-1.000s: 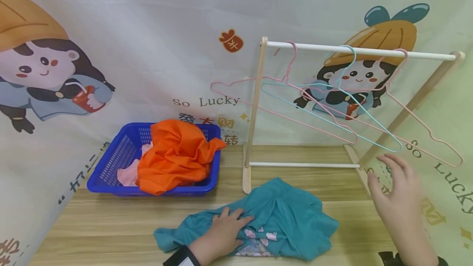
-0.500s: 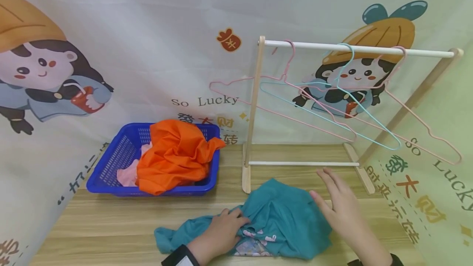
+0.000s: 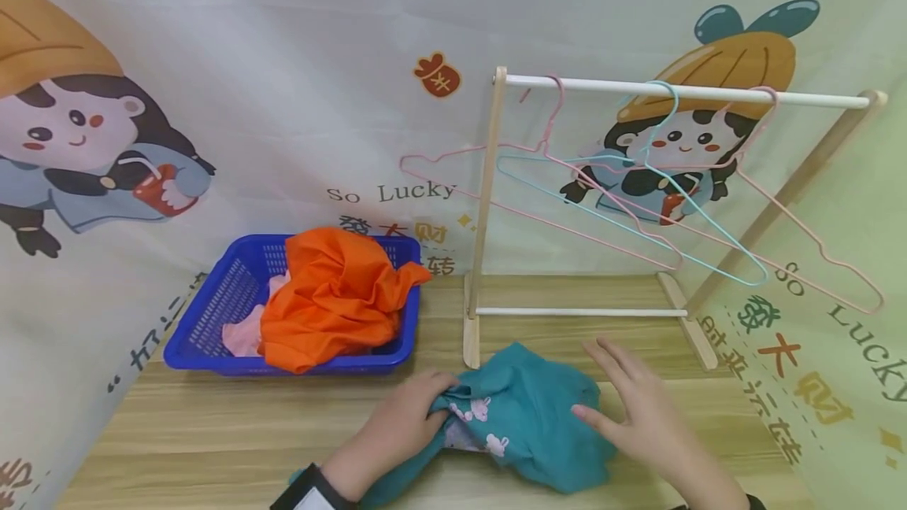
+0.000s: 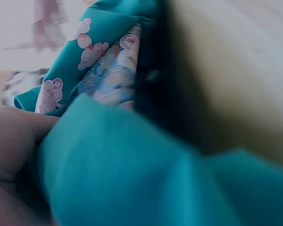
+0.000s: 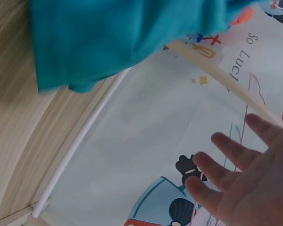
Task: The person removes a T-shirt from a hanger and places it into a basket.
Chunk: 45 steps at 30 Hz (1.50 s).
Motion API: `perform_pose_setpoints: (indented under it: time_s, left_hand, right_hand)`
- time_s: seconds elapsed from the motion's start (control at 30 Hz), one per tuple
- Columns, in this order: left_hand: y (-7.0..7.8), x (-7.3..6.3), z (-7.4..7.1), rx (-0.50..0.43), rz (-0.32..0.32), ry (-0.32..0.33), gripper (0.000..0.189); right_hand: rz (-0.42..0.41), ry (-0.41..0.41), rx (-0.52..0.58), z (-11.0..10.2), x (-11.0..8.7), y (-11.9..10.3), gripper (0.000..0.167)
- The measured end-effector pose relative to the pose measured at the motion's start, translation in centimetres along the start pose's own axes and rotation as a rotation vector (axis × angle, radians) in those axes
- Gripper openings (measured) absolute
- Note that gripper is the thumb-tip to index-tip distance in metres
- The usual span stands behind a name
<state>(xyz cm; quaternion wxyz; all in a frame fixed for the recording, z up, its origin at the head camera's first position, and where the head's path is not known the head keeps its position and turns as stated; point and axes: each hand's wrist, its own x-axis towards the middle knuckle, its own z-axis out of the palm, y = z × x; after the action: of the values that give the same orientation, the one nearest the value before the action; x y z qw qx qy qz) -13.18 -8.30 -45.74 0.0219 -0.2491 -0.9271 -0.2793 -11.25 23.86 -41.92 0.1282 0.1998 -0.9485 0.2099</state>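
Observation:
A teal garment (image 3: pixel 549 423) with pink and white bear-like prints lies bunched on the wooden table in the head view. My left hand (image 3: pixel 400 415) grips a fold of it on the left side, fingers curled over the cloth. In the left wrist view the teal cloth (image 4: pixel 127 169) fills much of the frame beside the left hand (image 4: pixel 12 146), with a patterned panel showing behind. My right hand (image 3: pixel 638 408) is beside the garment's right edge, fingers spread and holding nothing. The right wrist view shows the right hand (image 5: pixel 250 179) with fingers extended, apart from the teal cloth (image 5: pixel 132 37).
A blue basket (image 3: pixel 191 337) at the left holds an orange cloth (image 3: pixel 333 305) and a pink cloth (image 3: pixel 244 334). Behind the garment stands a rack (image 3: pixel 489 242) whose white bar (image 3: pixel 602 86) carries pink hangers (image 3: pixel 549 124) and a light blue hanger (image 3: pixel 697 215). A printed sheet hangs behind.
My right hand has come in leftward from beside the rack to the garment's right edge. The left hand has gone from resting flat to gripping the garment, lifting and bunching part of it.

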Motion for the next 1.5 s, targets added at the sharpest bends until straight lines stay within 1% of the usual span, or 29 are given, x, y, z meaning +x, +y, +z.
perform_pose_setpoints:
  time_s: [0.1, 0.2, 0.37, 0.47, 0.63, 0.7, 0.8, 0.87, 0.97, 1.03, 1.13, 1.2, 1.27, 1.3, 1.37, 1.4, 1.43, 1.47, 1.5]
  left_hand:
    - [0.7, 0.1, -2.6, -0.050, -0.017, 0.107, 0.031]
    - [1.5, 0.1, -5.2, -0.104, -0.035, 0.218, 0.032]
    - [2.0, -0.2, -8.8, -0.219, -0.020, 0.381, 0.033]
    - [2.1, -0.4, -10.8, -0.250, -0.004, 0.497, 0.031]
    - [2.2, -0.5, -14.1, -0.271, 0.002, 0.727, 0.027]
    - [2.3, -0.4, -15.5, -0.269, -0.008, 0.816, 0.026]
    - [2.8, 0.0, -17.6, -0.273, -0.038, 0.936, 0.023]
    - [3.1, 0.2, -18.9, -0.287, -0.071, 1.011, 0.021]
    - [3.1, 0.3, -20.5, -0.301, -0.091, 1.111, 0.021]
    - [2.9, 0.3, -21.6, -0.272, -0.100, 1.176, 0.021]
    - [2.5, 0.4, -23.0, -0.188, -0.109, 1.267, 0.022]
    - [2.3, 0.5, -23.8, -0.129, -0.121, 1.310, 0.025]
    - [1.5, 0.7, -24.1, -0.081, -0.124, 1.341, 0.026]
    - [0.9, 0.9, -24.2, -0.063, -0.127, 1.348, 0.026]
    - [-1.0, 1.5, -23.8, -0.034, -0.147, 1.345, 0.024]
    - [-2.2, 1.8, -23.4, -0.024, -0.156, 1.330, 0.022]
    - [-3.4, 2.2, -22.9, -0.011, -0.166, 1.297, 0.019]
    - [-4.7, 2.5, -22.4, 0.004, -0.199, 1.248, 0.019]
    - [-5.9, 2.7, -21.8, 0.025, -0.233, 1.184, 0.019]
  right_hand:
    - [-0.049, -0.019, -0.010, 0.3, -0.1, 0.0, 0.082]
    - [-0.069, -0.031, 0.000, 0.6, 0.0, 0.0, 0.084]
    - [-0.023, -0.056, 0.079, 1.1, 0.0, -0.3, 0.078]
    - [0.002, -0.059, 0.115, 1.3, -0.2, -0.4, 0.073]
    - [0.014, -0.048, 0.139, 1.3, -0.5, -0.2, 0.069]
    - [0.021, -0.040, 0.156, 1.3, -0.6, -0.1, 0.068]
    - [0.025, -0.026, 0.170, 1.2, -0.7, 0.2, 0.067]
    - [0.025, -0.014, 0.174, 1.1, -0.8, 0.3, 0.067]
    - [0.030, -0.011, 0.177, 1.0, -0.8, 0.3, 0.066]
    - [0.040, -0.015, 0.183, 1.0, -0.9, 0.4, 0.066]
    - [0.050, -0.016, 0.194, 0.9, -1.0, 0.4, 0.066]
    - [0.053, -0.012, 0.197, 0.9, -1.1, 0.5, 0.065]
    - [0.060, -0.012, 0.202, 0.8, -1.1, 0.6, 0.064]
    - [0.064, -0.013, 0.205, 0.8, -1.2, 0.6, 0.064]
    - [0.072, -0.013, 0.211, 0.7, -1.2, 0.7, 0.064]
    - [0.073, -0.015, 0.213, 0.7, -1.3, 0.7, 0.064]
    - [0.078, -0.019, 0.216, 0.7, -1.3, 0.7, 0.064]
    - [0.079, -0.020, 0.218, 0.7, -1.4, 0.7, 0.064]
    - [0.080, -0.020, 0.217, 0.6, -1.4, 0.7, 0.064]
